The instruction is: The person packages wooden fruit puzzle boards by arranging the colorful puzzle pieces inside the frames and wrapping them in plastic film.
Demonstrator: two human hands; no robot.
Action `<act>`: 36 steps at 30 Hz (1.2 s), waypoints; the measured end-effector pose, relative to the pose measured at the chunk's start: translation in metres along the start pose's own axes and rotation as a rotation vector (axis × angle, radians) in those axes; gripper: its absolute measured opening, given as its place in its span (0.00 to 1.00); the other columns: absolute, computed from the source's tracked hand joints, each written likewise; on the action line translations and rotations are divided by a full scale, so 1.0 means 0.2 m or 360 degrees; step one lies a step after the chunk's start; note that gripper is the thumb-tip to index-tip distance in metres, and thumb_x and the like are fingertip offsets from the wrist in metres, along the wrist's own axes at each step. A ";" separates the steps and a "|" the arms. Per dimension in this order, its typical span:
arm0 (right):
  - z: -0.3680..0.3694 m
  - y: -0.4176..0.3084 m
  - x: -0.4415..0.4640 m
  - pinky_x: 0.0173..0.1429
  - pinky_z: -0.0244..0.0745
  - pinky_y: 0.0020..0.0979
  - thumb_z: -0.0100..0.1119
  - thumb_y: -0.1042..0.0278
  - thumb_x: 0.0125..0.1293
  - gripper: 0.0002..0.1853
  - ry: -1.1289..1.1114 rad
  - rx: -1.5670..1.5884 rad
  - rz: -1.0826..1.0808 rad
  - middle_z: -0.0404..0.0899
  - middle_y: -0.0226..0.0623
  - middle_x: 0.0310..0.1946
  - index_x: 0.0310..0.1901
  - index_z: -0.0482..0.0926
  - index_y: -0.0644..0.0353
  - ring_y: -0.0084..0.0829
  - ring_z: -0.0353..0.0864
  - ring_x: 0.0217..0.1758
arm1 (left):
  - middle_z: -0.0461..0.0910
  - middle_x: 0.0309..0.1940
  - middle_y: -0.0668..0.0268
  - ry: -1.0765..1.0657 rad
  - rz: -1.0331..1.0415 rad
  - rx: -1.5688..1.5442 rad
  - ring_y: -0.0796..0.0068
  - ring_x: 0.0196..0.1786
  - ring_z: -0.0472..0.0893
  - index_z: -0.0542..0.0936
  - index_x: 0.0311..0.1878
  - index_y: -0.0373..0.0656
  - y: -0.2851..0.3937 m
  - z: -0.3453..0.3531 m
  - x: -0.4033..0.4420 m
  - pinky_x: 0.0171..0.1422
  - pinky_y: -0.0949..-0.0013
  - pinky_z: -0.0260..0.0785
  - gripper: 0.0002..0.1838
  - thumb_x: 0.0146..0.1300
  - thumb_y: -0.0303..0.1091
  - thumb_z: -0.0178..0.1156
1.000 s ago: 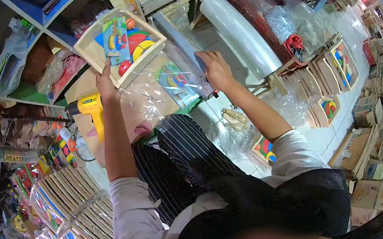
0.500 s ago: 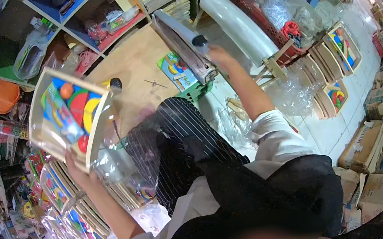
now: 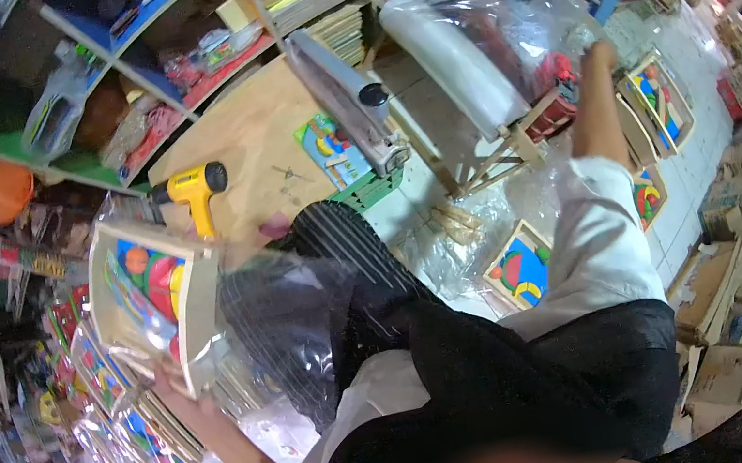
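A wooden tray (image 3: pixel 199 319) with red, yellow and blue fruit pieces and a booklet stands tilted on the left, with clear film about it. My left hand (image 3: pixel 185 397), blurred, grips its lower edge. Out on the right, my right hand (image 3: pixel 598 61) is closed on a clear plastic sheet (image 3: pixel 515 6), which spreads over the red crate (image 3: pixel 553 116); the fingertips are smeared. A yellow heat gun (image 3: pixel 199 190) lies on the wooden board (image 3: pixel 240 121). Beside the board's right end are a booklet (image 3: pixel 333 151) and a long metal sealer (image 3: pixel 342 89).
A thick plastic roll (image 3: pixel 450 56) lies beyond the sealer. More fruit trays stand on the floor at the right (image 3: pixel 664 104) and near my right sleeve (image 3: pixel 521 267). Stacked trays (image 3: pixel 142 417) are at the lower left. Shelves (image 3: pixel 117 63) line the back; cardboard piles (image 3: pixel 732 367) fill the right.
The tray moved from over the board down to the left in my left hand. My right hand left the sealer and reached right, where plastic is now spread. The sealer's arm looks lower.
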State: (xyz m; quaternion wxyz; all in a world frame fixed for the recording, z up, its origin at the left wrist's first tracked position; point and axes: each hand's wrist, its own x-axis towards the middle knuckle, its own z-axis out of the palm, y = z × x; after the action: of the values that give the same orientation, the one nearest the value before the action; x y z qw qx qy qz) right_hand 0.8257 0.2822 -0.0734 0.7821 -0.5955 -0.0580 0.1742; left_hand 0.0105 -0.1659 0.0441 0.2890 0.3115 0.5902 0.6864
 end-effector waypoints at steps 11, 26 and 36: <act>-0.44 -0.31 -2.55 0.53 0.66 0.30 0.59 0.50 0.56 0.33 -0.2957 -0.0435 0.0716 0.75 0.36 0.47 0.60 0.64 0.58 0.27 0.73 0.49 | 0.73 0.49 0.59 0.0175 -0.0495 -0.0731 0.59 0.51 0.76 0.63 0.58 0.41 -0.14 0.46 -0.23 0.55 0.56 0.71 0.26 0.62 0.47 0.52; -0.28 0.17 -2.35 0.27 0.66 0.21 0.61 0.60 0.59 0.14 -0.2465 -0.1102 0.0152 0.74 0.26 0.24 0.37 0.77 0.64 0.16 0.69 0.24 | 0.68 0.58 0.60 -0.0397 -0.1739 -0.1321 0.62 0.62 0.66 0.61 0.63 0.43 -0.59 0.43 -0.84 0.68 0.58 0.56 0.28 0.68 0.52 0.43; -0.87 -0.59 -2.49 0.61 0.61 0.44 0.69 0.49 0.49 0.34 -0.3254 -0.0999 -0.0412 0.64 0.46 0.60 0.54 0.70 0.59 0.41 0.69 0.58 | 0.65 0.59 0.53 -0.1911 -0.0646 0.0106 0.68 0.57 0.71 0.66 0.59 0.40 -0.08 0.55 -0.57 0.54 0.64 0.70 0.22 0.63 0.35 0.55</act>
State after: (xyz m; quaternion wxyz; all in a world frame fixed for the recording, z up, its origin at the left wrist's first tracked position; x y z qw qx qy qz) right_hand 0.4378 -0.0737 0.0481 0.1877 -0.3310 -0.7889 0.4825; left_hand 0.1680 -0.1827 0.0306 0.6842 0.5328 0.3938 0.3048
